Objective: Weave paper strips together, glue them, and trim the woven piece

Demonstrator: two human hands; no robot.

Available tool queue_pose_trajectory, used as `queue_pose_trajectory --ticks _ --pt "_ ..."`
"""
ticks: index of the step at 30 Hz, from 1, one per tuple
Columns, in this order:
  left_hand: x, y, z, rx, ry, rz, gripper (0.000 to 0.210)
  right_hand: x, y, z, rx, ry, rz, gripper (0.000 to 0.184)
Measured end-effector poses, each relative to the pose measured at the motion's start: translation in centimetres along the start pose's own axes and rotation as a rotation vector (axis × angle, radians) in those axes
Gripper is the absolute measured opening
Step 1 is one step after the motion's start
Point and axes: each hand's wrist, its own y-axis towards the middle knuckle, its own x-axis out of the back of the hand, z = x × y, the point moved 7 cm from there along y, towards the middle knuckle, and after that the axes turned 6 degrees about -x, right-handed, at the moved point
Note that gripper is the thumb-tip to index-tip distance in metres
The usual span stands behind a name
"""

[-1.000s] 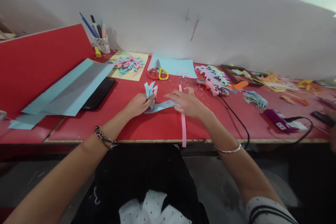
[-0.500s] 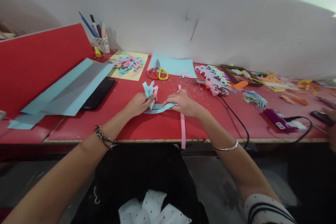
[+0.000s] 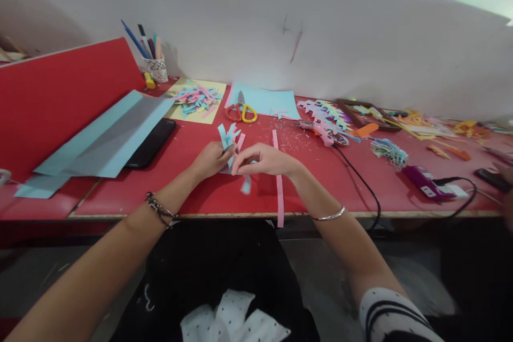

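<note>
My left hand (image 3: 214,159) is closed on a small bundle of light blue and pink paper strips (image 3: 227,136), whose ends stick up above the fingers. Close against it, my right hand (image 3: 264,160) has its thumb and fingertips drawn together on a light blue paper strip. The loose end (image 3: 246,185) of that strip hangs below the fingers and is blurred. Much of the strip is hidden behind my right hand. A long pink paper strip (image 3: 279,192) lies just right of the bundle and runs over the table's front edge.
Scissors (image 3: 241,109) lie behind my hands, by a blue sheet (image 3: 272,100) and a pile of paper cuttings (image 3: 196,97). To the right are a pink glue gun (image 3: 320,131) with its cord and a purple power strip (image 3: 427,184). A black phone (image 3: 152,144) is at left. Another person's hand shows far right.
My right hand has moved left, up to my left hand, bringing the blue strip's free end over and down. My left hand and its bundle have stayed in nearly the same place.
</note>
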Motion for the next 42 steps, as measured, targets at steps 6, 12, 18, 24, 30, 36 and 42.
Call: queue_pose_trajectory --ticks 6,12,18,24,30,36,42 --pt "0.3 0.1 -0.4 -0.018 0.090 -0.006 0.040 1.5 -0.3 -0.1 -0.053 -0.287 -0.134 0.023" --pt "0.1 0.1 -0.2 0.025 0.080 0.002 0.045 1.7 -3.4 -1.6 -0.377 -0.761 -0.161 0.026" --pt "-0.1 0.1 -0.1 0.039 0.098 0.024 0.045 -0.2 -4.9 -2.0 -0.510 -0.887 -0.147 0.031" --pt "-0.5 0.0 0.2 0.073 0.116 0.092 0.047 0.5 -4.3 -2.6 -0.420 -0.656 -0.191 0.030" --pt "-0.7 0.0 0.2 0.075 0.143 0.125 0.045 2.5 -2.3 -2.2 -0.303 -0.215 -0.316 0.020" --pt "-0.8 -0.2 -0.3 0.032 0.170 0.157 0.038 2.8 0.9 -2.0 -0.259 0.149 -0.457 0.017" --pt "-0.9 -0.3 -0.5 -0.018 0.137 0.138 0.028 2.3 1.7 -1.7 -0.225 0.202 -0.418 0.011"
